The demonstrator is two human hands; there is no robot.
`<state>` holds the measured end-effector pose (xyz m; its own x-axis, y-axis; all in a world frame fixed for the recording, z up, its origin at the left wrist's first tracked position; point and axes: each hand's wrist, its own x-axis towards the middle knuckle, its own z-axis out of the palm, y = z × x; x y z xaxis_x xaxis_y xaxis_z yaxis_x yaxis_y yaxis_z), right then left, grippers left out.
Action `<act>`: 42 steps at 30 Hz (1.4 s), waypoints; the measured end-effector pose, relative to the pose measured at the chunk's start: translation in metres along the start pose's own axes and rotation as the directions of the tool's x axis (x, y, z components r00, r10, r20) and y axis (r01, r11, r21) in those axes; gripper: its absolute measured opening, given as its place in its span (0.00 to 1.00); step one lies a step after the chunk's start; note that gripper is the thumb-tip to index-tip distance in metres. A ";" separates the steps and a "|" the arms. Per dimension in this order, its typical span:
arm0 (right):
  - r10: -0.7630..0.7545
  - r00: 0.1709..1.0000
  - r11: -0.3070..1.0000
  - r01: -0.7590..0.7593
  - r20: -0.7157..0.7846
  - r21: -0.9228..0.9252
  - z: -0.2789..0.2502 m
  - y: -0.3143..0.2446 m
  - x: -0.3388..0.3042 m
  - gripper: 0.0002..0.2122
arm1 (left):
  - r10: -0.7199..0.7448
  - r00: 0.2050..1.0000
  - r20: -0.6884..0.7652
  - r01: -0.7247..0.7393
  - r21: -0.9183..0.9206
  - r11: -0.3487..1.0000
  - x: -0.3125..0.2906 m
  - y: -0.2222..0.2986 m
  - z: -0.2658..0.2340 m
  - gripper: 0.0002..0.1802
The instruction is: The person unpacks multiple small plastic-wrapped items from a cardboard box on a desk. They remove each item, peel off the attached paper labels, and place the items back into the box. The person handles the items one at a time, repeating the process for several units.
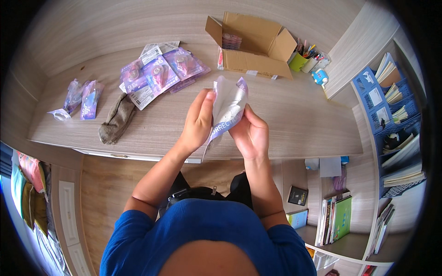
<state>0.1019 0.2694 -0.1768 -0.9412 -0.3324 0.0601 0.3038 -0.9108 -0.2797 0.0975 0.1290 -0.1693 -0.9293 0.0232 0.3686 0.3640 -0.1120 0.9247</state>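
Above the desk's front edge I hold a purple and white correction tape package [227,106], its pale inner side facing up and its sides spread apart. My left hand [198,120] is closed on its left side, with the thumb near the top. My right hand [252,134] grips the right side between thumb and fingers. Whether anything lies inside the package cannot be made out. Farther left on the desk is a loose pile of purple blister packs [159,75] with pinkish correction tapes in them. A grey-brown cloth pouch [118,120] touches the pile's near side.
At the desk's far left lie crumpled purple and clear packages [91,99]. An open cardboard box [258,62] stands at the back with several packs inside. Right of it are a green pen cup [299,61] and a small blue object [319,77]. Blue file racks [374,99] line the right side.
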 end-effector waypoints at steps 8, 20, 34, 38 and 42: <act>0.110 0.994 0.978 -0.106 -0.014 0.178 -0.009 0.004 0.005 0.13 | -0.108 0.992 -0.072 0.101 -0.099 0.990 0.003 -0.012 -0.001 0.19; -0.161 0.735 -0.451 0.538 0.658 -0.712 0.049 -0.017 0.013 0.12 | 0.310 0.949 0.058 -0.314 0.269 0.911 -0.007 -0.004 -0.005 0.08; 0.047 0.869 -0.366 0.474 0.493 -0.801 0.052 -0.032 0.017 0.15 | 0.134 0.990 0.038 -0.136 0.061 0.989 -0.012 -0.006 -0.017 0.14; 0.063 0.893 -0.246 0.447 0.446 -0.860 0.049 -0.033 0.021 0.14 | 0.036 0.997 0.072 -0.035 -0.019 0.999 -0.009 -0.003 -0.018 0.15; 0.044 0.920 -0.179 0.391 0.390 -0.903 0.048 -0.031 0.022 0.13 | -0.025 0.995 0.095 0.032 -0.077 0.996 -0.008 -0.005 -0.019 0.15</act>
<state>0.0795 0.2784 -0.1212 -0.7946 -0.4415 0.4168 -0.5561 0.2539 -0.7914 0.1016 0.1102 -0.1784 -0.9280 0.1201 0.3528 0.3278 -0.1875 0.9260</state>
